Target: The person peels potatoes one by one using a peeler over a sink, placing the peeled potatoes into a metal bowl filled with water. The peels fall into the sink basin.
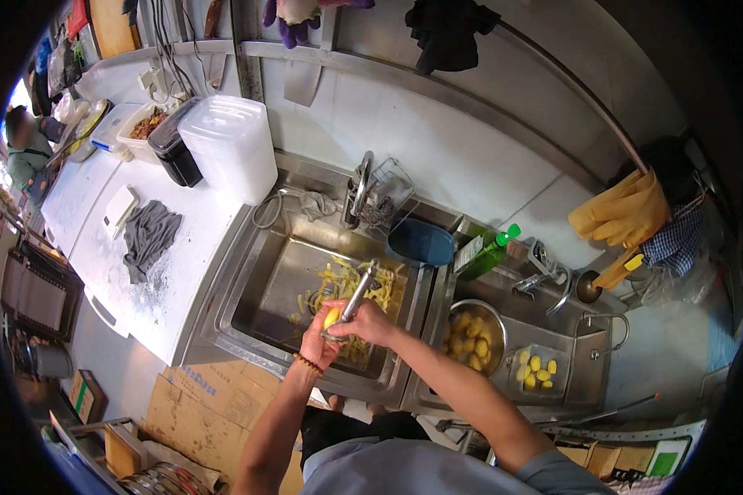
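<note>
Over the left sink basin [266, 278], my left hand [317, 343] holds a yellow potato [332, 317] that looks at least partly peeled. My right hand [366, 323] grips a metal peeler [360, 289], its head close against the potato and its handle pointing up and away. Yellow-green peelings [331, 278] lie scattered on the basin floor below both hands. To the right, a round steel bowl [500, 328] holds several potatoes [470, 334]. Beside it, a clear plastic container [560, 390] has several peeled potatoes [542, 375] inside.
A chrome faucet [364, 179] and a blue plastic tub [420, 241] stand behind the basin, with a green soap bottle [486, 253] to their right. On the white counter [86, 229] are a grey cloth [152, 235] and stacked plastic containers [229, 142]. A person [28, 154] is at far left.
</note>
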Demonstrator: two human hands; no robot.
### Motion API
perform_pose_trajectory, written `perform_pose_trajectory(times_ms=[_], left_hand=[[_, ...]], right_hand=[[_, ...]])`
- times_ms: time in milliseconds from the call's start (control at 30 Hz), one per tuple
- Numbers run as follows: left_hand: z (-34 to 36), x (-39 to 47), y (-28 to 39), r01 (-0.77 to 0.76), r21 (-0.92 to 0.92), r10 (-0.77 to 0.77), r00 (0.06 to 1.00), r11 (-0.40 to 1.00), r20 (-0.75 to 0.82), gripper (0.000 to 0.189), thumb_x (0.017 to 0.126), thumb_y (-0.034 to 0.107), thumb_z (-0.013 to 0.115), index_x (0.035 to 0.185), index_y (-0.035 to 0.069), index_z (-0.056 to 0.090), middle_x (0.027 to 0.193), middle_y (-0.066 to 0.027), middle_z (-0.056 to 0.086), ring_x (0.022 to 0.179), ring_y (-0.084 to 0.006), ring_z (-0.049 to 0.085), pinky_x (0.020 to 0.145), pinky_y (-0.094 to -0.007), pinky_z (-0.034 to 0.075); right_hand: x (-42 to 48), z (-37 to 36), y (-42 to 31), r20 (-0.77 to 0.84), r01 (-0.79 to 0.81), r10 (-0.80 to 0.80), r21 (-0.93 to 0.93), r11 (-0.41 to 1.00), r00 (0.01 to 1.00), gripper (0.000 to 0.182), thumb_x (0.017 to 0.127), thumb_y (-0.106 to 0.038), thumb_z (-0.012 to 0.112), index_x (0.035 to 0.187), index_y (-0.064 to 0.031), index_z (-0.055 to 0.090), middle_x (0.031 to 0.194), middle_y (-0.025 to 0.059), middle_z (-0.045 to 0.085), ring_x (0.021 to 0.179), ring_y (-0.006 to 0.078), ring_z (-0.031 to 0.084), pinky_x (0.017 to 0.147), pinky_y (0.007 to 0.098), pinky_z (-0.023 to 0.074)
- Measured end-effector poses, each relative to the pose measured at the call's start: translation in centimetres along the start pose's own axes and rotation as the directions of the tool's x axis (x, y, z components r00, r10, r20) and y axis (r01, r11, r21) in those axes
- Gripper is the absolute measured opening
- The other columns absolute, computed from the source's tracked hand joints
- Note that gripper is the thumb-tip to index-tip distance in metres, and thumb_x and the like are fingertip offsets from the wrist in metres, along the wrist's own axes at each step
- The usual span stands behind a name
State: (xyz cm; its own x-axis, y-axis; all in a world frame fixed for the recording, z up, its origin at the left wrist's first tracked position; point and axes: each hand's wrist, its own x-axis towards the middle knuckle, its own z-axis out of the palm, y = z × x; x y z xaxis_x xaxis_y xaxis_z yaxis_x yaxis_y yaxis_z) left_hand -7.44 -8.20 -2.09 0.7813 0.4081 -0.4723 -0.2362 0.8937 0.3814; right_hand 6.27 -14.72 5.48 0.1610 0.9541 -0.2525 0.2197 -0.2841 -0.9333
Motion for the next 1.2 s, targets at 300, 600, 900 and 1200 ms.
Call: perform_pose_trajectory(times_ms=[300,600,900,1200], left_hand=[[-0.3,-1.2,1.0,0.111,-0.252,-0.086,0.991,0.961,0.107,0.043,0.094,0.050,0.046,0.102,0.011,0.060,0.082,-0.0077,0.064,0.070,-0.0190,0.059,0.062,-0.0291,0.048],[0.1,0.1,-0.2,0.037,-0.193,-0.037,0.999,0.981,0.006,0.038,0.095,0.047,0.047,0.109,0.014,0.059,0.091,-0.0009,0.065,0.076,-0.0146,0.061,0.065,-0.0289,0.049],[-1.2,-0.2,-0.1,0.200,-0.339,-0.157,0.976,0.919,0.149,0.042,0.094,0.050,0.044,0.101,0.012,0.060,0.079,-0.0080,0.058,0.069,-0.0189,0.055,0.064,-0.0305,0.045],[0.6,0.4,0.1,0.049,-0.161,-0.069,0.990,0.986,-0.122,0.040,0.097,0.045,0.041,0.109,0.011,0.058,0.092,-0.0046,0.065,0.078,-0.0191,0.062,0.062,-0.0307,0.049]], right_hand=[[2.6,-3.3,6.8,-0.543,-0.139,0.131,0.027,0.990,0.829,0.028,0.077,-0.019,0.076,0.091,0.0025,0.066,0.096,0.0104,0.068,0.083,0.0181,0.066,0.071,0.0308,0.0536],[0.2,1.1,1.3,-0.054,0.029,-0.026,0.069,0.997,0.998,0.052,0.074,-0.016,0.078,0.119,0.0006,0.059,0.101,0.0110,0.065,0.097,0.0189,0.061,0.086,0.0312,0.0477],[4.3,-2.2,8.4,-0.456,-0.217,0.412,0.420,0.881,0.789,0.034,0.075,-0.014,0.077,0.101,0.0021,0.062,0.101,0.0096,0.067,0.082,0.0155,0.064,0.069,0.0312,0.0513],[-1.2,0.2,4.2,-0.105,0.115,-0.107,0.074,0.991,0.989,0.039,0.074,-0.017,0.078,0.104,0.0022,0.064,0.138,0.0126,0.047,0.097,0.0147,0.061,0.087,0.0302,0.0462]])
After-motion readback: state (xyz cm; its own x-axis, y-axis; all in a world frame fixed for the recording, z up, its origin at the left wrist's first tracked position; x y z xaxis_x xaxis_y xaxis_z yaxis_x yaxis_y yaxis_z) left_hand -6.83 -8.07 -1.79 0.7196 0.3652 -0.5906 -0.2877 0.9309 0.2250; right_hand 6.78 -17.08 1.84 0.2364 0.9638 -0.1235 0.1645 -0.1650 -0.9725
